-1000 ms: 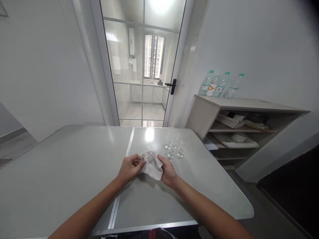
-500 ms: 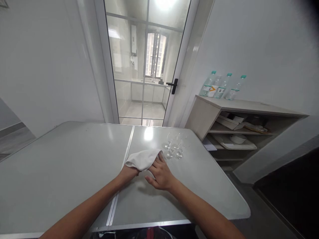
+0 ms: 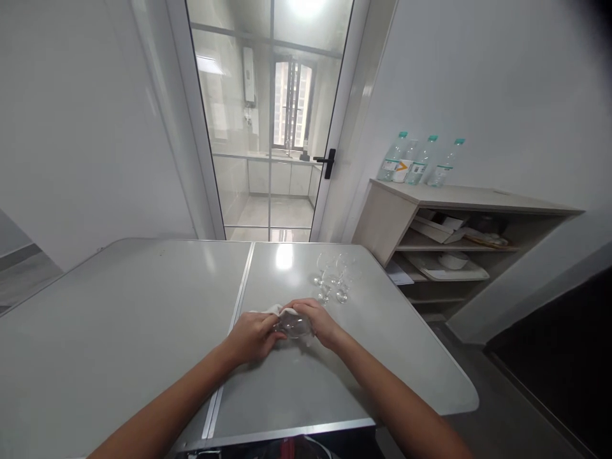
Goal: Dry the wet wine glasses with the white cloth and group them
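Observation:
Over the middle of the grey table (image 3: 119,331), both my hands close around one clear wine glass (image 3: 295,324) lying sideways between them. My left hand (image 3: 251,336) grips its left end. My right hand (image 3: 316,320) curls over its right side, with a white cloth (image 3: 273,310) bunched under the fingers and peeking out behind the glass. Several more clear wine glasses (image 3: 333,277) stand upright just beyond my right hand.
A glass door (image 3: 272,121) with a black handle (image 3: 327,163) stands behind the table. To the right is a low wooden shelf unit (image 3: 459,236) with several water bottles (image 3: 421,164) on top and trays inside. The table's front edge is near my body.
Half a second ago the cloth was draped over my left hand and my right hand lay spread on it. Now both hands have dropped lower and closed around the glass, cloth tucked behind.

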`<state>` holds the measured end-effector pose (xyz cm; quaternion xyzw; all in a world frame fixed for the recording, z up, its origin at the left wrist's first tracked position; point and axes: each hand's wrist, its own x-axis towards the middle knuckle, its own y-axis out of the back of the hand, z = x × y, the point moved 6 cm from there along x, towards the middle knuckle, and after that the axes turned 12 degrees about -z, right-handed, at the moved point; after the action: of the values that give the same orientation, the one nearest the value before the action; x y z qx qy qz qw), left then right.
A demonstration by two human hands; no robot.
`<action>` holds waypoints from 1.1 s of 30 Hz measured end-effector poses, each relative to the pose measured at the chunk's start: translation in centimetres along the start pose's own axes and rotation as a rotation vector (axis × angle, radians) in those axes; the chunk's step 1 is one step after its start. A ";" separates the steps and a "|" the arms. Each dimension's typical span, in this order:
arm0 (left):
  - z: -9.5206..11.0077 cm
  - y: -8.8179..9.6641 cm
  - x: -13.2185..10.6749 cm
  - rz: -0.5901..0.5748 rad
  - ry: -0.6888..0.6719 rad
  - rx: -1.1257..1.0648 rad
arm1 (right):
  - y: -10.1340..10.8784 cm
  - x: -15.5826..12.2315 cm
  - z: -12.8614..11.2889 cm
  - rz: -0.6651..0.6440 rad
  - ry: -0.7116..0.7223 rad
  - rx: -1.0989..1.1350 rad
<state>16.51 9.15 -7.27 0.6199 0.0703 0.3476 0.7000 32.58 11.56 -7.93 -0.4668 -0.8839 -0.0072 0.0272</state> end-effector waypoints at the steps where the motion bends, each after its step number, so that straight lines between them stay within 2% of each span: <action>1: -0.2 0.1 0.0 0.007 0.022 -0.038 | 0.1 0.0 0.1 -0.003 -0.009 0.120; 6: -2.2 0.6 0.1 0.091 0.239 -0.411 | 0.0 -0.1 -0.3 0.034 0.026 0.539; 11: -3.1 0.5 0.3 0.180 0.374 -0.755 | -0.9 -0.1 -1.1 0.032 0.132 0.562; 14: -3.4 -0.2 0.4 0.164 0.442 -1.009 | -0.9 -0.3 -1.0 0.061 0.178 0.408; 16: -3.4 -0.6 0.5 0.136 0.461 -1.143 | -0.7 -0.5 -0.9 0.112 0.234 0.215; 21: -3.0 -1.2 0.8 0.040 0.406 -1.319 | -0.6 -1.5 -1.4 0.222 0.411 -0.333; 25: -2.5 -2.1 0.9 -0.070 0.390 -1.289 | -1.6 -2.2 -2.7 0.093 0.561 -0.743; 28: -2.2 -2.0 0.9 -0.045 0.390 -1.084 | -2.4 -2.2 -3.4 -0.008 0.602 -0.917; 30: -1.7 -1.3 0.8 0.007 0.338 -0.861 | -2.6 -2.0 -3.7 -0.004 0.573 -0.923; 33: -0.5 -0.6 0.7 0.009 0.215 -0.555 | -2.0 -1.4 -3.5 0.078 0.417 -0.778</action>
<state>17.00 9.92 -7.75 0.3647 0.0434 0.4204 0.8297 31.85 9.18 -4.45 -0.4638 -0.7727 -0.4325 0.0273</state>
